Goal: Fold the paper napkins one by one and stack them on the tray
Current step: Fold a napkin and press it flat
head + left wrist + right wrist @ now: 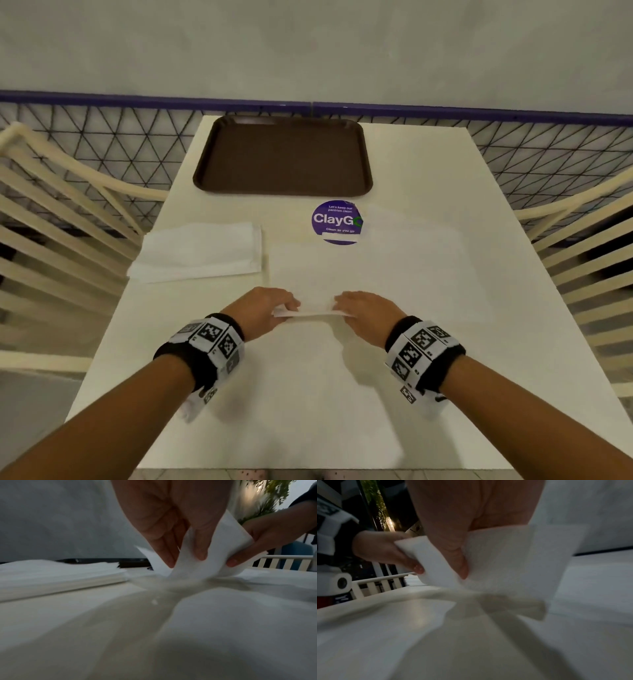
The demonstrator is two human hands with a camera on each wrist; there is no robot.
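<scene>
While the brown tray (pixel 283 156) waits bare at the far end of the white table (pixel 428 342), the head view shows both hands working one napkin (pixel 342 274) spread flat in the middle. The left hand (pixel 263 310) and right hand (pixel 366 315) each pinch its near edge, lifted just off the surface. A stack of napkins (pixel 198 251) sits to the left, and a purple sticker (pixel 337 222) peeks out beyond the sheet's far edge, near the tray.

Down at the left wrist view, the left hand (pixel 171 520) has thumb and fingers closed on the raised edge of the napkin (pixel 197 563), paper curling up between them. The right hand (pixel 267 536) nips the other end, and the stack of napkins (pixel 56 574) lies just beside.

From the right wrist view, the same story: the right hand (pixel 453 527) clamps the napkin (pixel 505 561) with its thumb on the near face, and the left hand (pixel 385 550) grips the far corner.

So this looks like the opening fold of a first napkin, nothing stacked yet. Next, both hands likely need to carry that edge forward together, land it square on the far edge, then press the crease.
</scene>
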